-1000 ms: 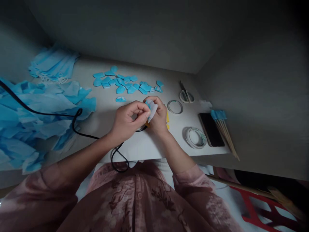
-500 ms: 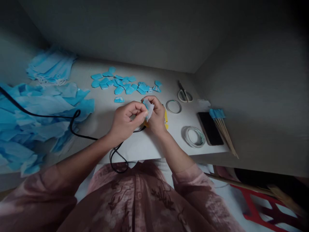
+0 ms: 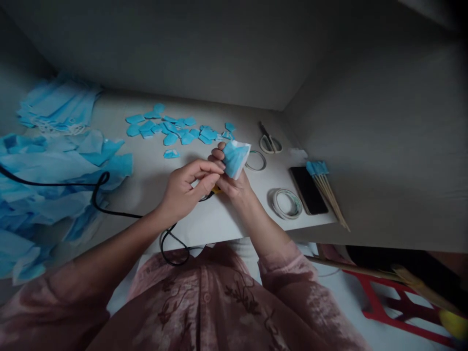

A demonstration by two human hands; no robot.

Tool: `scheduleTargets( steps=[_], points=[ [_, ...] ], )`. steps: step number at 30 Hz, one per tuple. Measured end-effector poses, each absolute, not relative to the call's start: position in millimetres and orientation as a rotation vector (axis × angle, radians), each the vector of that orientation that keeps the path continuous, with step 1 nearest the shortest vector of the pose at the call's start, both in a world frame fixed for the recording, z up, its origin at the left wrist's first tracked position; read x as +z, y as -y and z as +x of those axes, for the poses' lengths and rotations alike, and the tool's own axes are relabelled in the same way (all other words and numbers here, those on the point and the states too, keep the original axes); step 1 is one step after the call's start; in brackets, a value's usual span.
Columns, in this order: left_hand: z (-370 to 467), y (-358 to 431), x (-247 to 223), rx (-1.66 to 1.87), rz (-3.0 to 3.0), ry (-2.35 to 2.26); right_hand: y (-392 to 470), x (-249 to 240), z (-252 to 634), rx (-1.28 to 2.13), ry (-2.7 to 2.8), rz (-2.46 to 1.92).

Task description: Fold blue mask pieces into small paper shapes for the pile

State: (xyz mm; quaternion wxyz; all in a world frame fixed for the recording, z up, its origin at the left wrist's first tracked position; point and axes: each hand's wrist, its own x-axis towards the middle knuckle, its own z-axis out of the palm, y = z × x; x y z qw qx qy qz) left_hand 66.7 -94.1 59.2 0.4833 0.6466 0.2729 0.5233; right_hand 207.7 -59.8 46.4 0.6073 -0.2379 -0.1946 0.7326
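Note:
A folded piece of blue-and-white mask fabric (image 3: 236,158) is held up over the table, its broad end fanned toward the right. My right hand (image 3: 234,184) grips its narrow end, with the fingers curled behind. From the left, my left hand (image 3: 190,187) pinches at the same narrow end with thumb and forefinger; the exact contact is partly hidden. Beneath the hands shows a bit of a yellow object (image 3: 216,189), mostly covered, by the black cord (image 3: 120,213). Behind lie several cut blue fabric pieces (image 3: 170,140).
Blue fabric sheets (image 3: 54,175) heap at left, before a stack of face masks (image 3: 60,105). To the right are scissors (image 3: 270,142), a thin ring (image 3: 256,160), a tape roll (image 3: 287,204), a phone (image 3: 309,190) and sticks with blue tops (image 3: 331,195). A wall stands behind.
The fabric piece has turned and spread, so its blue face now shows. My right hand has rotated with it, while my left fingers stay at its narrow end. The view has shifted slightly right.

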Motion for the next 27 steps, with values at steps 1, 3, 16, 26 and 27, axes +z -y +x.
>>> scheduleTargets(
  steps=[1, 3, 16, 26, 27],
  points=[
    [66.7, 93.8, 59.1, 1.27, 1.574, -0.676, 59.3, 45.1, 207.5, 1.692, 0.454, -0.559],
    [66.1, 92.9, 58.2, 1.268, 1.57, -0.703, 58.2, 42.1, 207.5, 1.684, 0.489, -0.589],
    [64.9, 89.0, 57.7, 1.333, 1.594, -0.852, 60.7, 35.0, 206.9, 1.592, 0.816, -0.643],
    [62.5, 89.4, 56.9, 1.419, 1.756, -0.802, 63.9, 36.0, 201.2, 1.359, 0.855, -0.851],
    [62.6, 89.2, 55.9, 1.407, 1.761, -0.812, 63.8, 35.5, 201.2, 1.331, 0.862, -0.868]
  ],
)
